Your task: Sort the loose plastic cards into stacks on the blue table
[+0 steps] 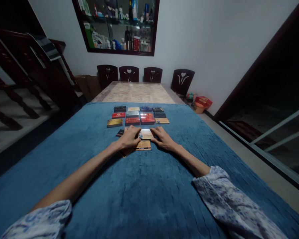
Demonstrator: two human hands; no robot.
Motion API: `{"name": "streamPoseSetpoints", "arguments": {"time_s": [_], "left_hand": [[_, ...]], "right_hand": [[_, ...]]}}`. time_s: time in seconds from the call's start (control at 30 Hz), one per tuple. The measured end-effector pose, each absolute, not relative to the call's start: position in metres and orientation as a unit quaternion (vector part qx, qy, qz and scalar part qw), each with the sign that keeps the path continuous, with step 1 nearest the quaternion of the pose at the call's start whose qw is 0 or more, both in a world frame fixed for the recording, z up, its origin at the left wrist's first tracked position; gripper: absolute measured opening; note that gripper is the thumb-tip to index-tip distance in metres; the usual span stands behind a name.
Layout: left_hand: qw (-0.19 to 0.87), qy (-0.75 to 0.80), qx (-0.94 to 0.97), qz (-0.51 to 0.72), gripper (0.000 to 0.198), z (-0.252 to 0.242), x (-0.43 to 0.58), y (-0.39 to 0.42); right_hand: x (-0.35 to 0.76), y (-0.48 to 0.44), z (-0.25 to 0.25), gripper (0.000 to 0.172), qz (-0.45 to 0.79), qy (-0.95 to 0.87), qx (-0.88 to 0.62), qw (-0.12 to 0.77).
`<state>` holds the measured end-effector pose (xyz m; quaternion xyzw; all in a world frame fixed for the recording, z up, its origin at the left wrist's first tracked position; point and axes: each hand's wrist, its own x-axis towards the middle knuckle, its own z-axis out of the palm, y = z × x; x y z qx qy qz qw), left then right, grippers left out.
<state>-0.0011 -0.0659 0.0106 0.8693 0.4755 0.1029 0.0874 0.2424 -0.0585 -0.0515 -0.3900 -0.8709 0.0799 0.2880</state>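
Observation:
My left hand (129, 137) and my right hand (164, 139) grip a pale card (145, 134) by its two sides, thumbs toward me. Just nearer to me an orange card (144, 145) lies on the blue cloth, partly under my left hand. A dark card (120, 133) sticks out on the far side of that hand, and more card edges show beneath its wrist. Beyond my hands are rows of card stacks, among them a gold stack (115, 122), two red stacks (132, 121) and an orange-yellow one (161, 120).
A blue cloth (139, 192) covers the near part of the long table; its marble-look far end (139, 92) is bare. Several dark chairs (129, 73) stand behind it. A glass-shelved cabinet (119, 30) is set in the wall. Stair railings (17, 96) rise at the left.

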Motion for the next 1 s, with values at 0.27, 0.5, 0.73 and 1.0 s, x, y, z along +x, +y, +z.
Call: {"name": "streamPoseSetpoints", "arguments": {"time_s": [0.27, 0.5, 0.73, 1.0], "left_hand": [[0.055, 0.454, 0.884, 0.102, 0.033, 0.011, 0.0, -0.062], [0.013, 0.448, 0.889, 0.092, 0.035, 0.018, 0.007, -0.062], [0.0, 0.446, 0.889, 0.107, 0.036, 0.014, 0.021, -0.057], [0.01, 0.424, 0.9, 0.098, 0.033, 0.015, 0.042, -0.049]], "right_hand": [[0.251, -0.055, -0.047, 0.059, 0.103, -0.877, -0.384, 0.269], [0.263, -0.048, -0.041, 0.06, 0.101, -0.886, -0.374, 0.257], [0.282, -0.038, -0.036, 0.052, 0.074, -0.892, -0.378, 0.235], [0.301, -0.032, -0.025, 0.054, 0.037, -0.895, -0.393, 0.209]]}}
